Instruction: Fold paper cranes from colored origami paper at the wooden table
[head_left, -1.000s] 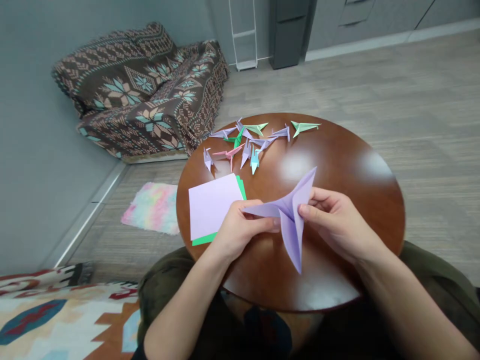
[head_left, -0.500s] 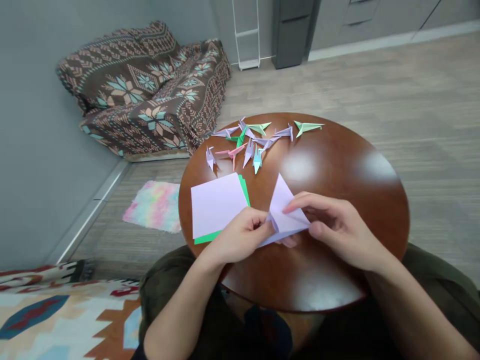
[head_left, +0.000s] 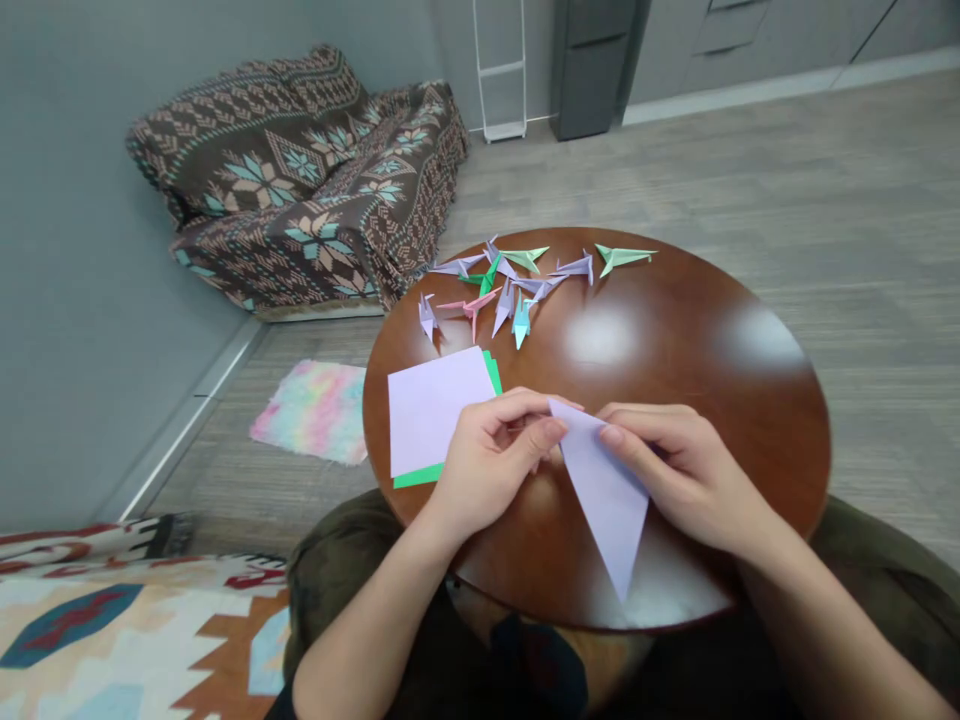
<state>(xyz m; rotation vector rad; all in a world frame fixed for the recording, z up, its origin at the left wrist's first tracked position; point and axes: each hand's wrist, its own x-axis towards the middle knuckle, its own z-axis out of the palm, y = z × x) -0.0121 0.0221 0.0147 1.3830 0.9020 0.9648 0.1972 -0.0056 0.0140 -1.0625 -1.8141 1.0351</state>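
Observation:
Between my two hands is a folded sheet of lilac origami paper (head_left: 606, 500), held above the table with a long point aimed down toward me. My left hand (head_left: 495, 455) pinches its upper left corner between thumb and fingers. Along the upper right edge, my right hand (head_left: 679, 470) grips the paper, thumb on the near face and fingers behind. To the left, a stack of square paper (head_left: 435, 410) lies flat, lilac on top with green showing at the edges. Several folded paper cranes (head_left: 486, 305) in lilac, green, pink and blue sit at the far side.
The round brown table (head_left: 720, 400) has a glossy top that reflects light. A sofa with a patterned cover (head_left: 300, 200) stands beyond it to the left, and a pastel fluffy mat (head_left: 311, 410) lies on the floor. My knees are under the near edge.
The lilac paper has turned so its long point now faces down toward me. My left hand has shifted to its top corner, and my right hand now grips the right edge.

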